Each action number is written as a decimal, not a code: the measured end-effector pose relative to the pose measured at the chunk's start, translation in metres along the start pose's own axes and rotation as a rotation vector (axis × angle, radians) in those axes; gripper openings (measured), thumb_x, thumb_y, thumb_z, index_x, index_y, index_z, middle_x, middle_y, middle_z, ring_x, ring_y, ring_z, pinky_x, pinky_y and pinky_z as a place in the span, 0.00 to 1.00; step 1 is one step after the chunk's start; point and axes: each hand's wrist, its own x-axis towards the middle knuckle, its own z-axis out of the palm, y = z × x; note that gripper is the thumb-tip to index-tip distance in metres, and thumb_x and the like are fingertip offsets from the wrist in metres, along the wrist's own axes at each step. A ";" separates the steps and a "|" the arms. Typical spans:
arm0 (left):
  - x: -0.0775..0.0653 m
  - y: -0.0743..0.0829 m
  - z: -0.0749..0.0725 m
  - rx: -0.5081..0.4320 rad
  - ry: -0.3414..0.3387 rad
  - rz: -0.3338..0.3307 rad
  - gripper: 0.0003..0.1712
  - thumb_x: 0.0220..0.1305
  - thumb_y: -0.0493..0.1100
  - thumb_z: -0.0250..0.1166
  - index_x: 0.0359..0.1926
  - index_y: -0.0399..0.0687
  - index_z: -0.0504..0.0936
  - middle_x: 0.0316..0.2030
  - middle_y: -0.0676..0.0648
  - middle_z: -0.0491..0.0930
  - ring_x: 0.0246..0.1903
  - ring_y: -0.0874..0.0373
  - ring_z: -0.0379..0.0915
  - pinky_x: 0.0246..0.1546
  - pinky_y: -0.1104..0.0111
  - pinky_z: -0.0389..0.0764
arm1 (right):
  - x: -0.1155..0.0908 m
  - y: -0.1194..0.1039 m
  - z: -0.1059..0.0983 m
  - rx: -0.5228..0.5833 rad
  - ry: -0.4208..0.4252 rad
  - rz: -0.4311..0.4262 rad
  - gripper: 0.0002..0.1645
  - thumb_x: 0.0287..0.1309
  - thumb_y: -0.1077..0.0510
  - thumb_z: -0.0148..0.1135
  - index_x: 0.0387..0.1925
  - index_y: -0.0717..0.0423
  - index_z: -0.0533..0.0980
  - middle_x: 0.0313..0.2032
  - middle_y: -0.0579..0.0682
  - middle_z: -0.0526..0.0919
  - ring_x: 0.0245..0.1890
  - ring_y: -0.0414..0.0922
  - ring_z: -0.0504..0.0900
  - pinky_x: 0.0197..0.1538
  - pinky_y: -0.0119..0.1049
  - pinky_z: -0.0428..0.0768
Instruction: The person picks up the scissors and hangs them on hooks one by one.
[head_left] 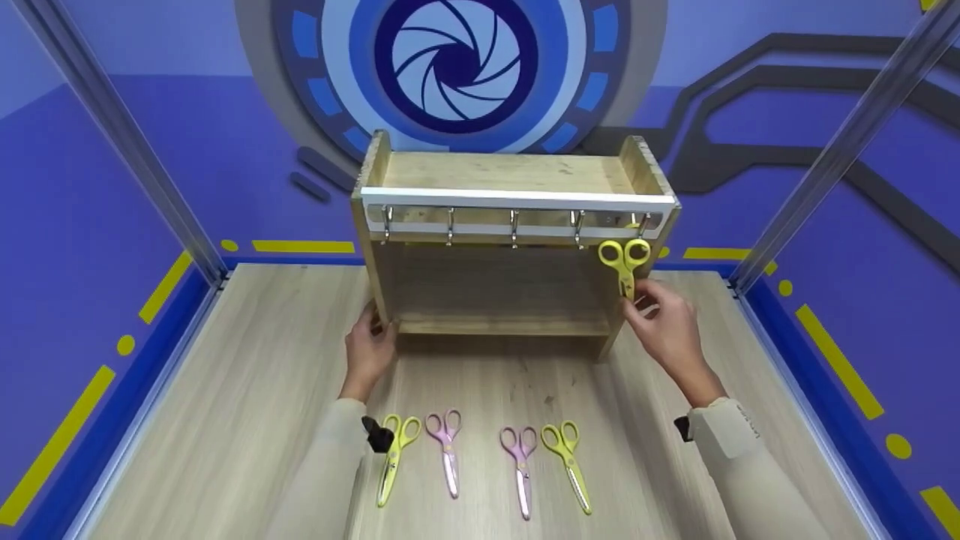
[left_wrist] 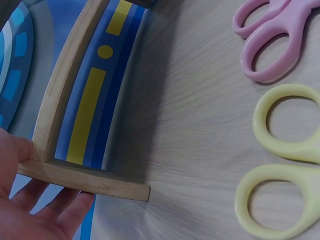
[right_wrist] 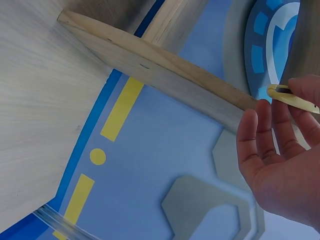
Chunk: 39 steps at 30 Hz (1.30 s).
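In the head view a wooden shelf [head_left: 504, 172] stands on the table, with a white-edged rail [head_left: 480, 199] of metal hooks across its upper front. My right hand [head_left: 666, 319] pinches yellow scissors [head_left: 625, 271] by the blade end, handle loops up, just below the rightmost hook [head_left: 645, 221]. The right wrist view shows the blade tip [right_wrist: 295, 102] between thumb and fingers. My left hand [head_left: 371, 349] grips the lower front of the shelf's left side panel [left_wrist: 90, 181], thumb inside and fingers outside.
On the table nearer me lie yellow scissors [head_left: 391, 465], pink scissors [head_left: 448, 450], more pink scissors [head_left: 523, 469] and more yellow scissors [head_left: 572, 465], loops pointing at the shelf. Blue patterned walls [head_left: 150, 187] and metal posts [head_left: 840, 127] enclose the table.
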 end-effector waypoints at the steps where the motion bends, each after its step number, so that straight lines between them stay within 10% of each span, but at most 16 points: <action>1: 0.000 0.000 0.000 0.000 -0.003 -0.003 0.32 0.73 0.40 0.63 0.74 0.39 0.67 0.62 0.31 0.77 0.59 0.37 0.78 0.59 0.48 0.80 | 0.000 0.000 0.000 0.000 -0.003 -0.001 0.10 0.57 0.65 0.73 0.41 0.62 0.84 0.36 0.54 0.87 0.33 0.48 0.85 0.33 0.37 0.84; 20: 0.003 0.000 0.003 -0.002 0.027 0.006 0.30 0.70 0.37 0.66 0.70 0.38 0.72 0.58 0.30 0.80 0.55 0.38 0.81 0.56 0.49 0.82 | -0.053 -0.005 -0.008 -0.212 -0.176 0.105 0.42 0.59 0.54 0.76 0.71 0.56 0.68 0.55 0.62 0.80 0.48 0.59 0.83 0.44 0.60 0.83; 39: 0.000 -0.002 0.001 -0.017 0.003 -0.011 0.31 0.72 0.39 0.64 0.73 0.40 0.69 0.62 0.32 0.78 0.59 0.39 0.78 0.59 0.50 0.80 | -0.142 -0.022 0.047 -0.311 -0.559 0.071 0.50 0.53 0.49 0.80 0.74 0.46 0.66 0.58 0.54 0.77 0.54 0.52 0.79 0.45 0.53 0.83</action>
